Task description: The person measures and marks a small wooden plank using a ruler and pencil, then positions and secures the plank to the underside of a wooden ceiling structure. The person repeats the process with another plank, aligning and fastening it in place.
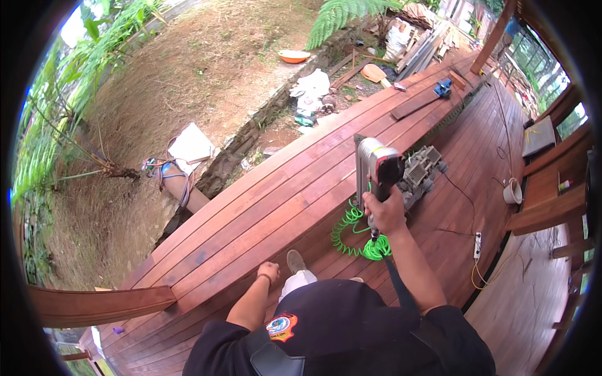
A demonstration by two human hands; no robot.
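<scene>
In my right hand (387,212) is a pneumatic nail gun (380,156), raised over the edge of the raised reddish-brown plank platform (251,216). My fingers wrap round its handle. A bright green coiled air hose (342,233) hangs below the gun, and more of its coils lie bunched on the lower deck. My left hand (269,271) is closed and low, close to the platform's near edge; what it holds, if anything, is hidden. A shoe (295,260) of mine shows just right of that hand.
An air compressor (421,170) stands on the lower wooden deck (483,156), right of the gun. A blue power tool (443,88) and a loose board (414,105) lie on the platform's far end. Cables run to a power strip (478,244). A wooden beam (103,305) crosses at left.
</scene>
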